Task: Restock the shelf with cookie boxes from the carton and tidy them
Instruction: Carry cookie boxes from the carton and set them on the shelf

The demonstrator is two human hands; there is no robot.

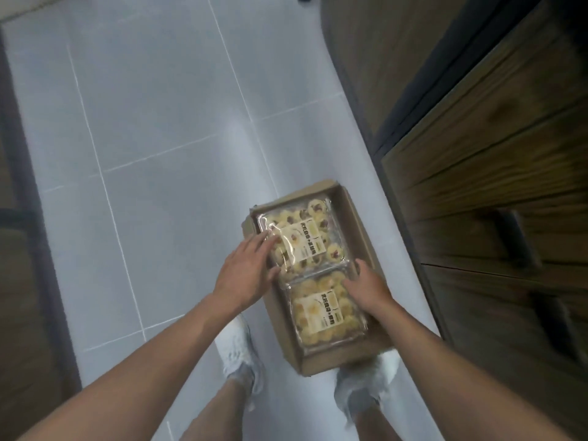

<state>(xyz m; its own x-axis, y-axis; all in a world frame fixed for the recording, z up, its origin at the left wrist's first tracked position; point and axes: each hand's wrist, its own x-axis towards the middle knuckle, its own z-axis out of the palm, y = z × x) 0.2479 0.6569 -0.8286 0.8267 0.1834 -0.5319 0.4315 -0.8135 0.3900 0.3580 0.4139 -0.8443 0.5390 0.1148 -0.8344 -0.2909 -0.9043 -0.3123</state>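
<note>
Currently, target: far cookie box (302, 237) in carton (358, 224), long axis grip to grip.
Left grip (245, 272): released, flat on left edge.
Right grip (369, 288): right corner, closure indeterminate.

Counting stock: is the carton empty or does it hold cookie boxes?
Not empty: the carton holds two cookie boxes, far box and near box, flat, labels up.

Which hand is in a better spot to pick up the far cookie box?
Probably the left hand: its fingers lie on the far cookie box in the carton. The right hand sits at the seam, partly over the near cookie box.
</note>
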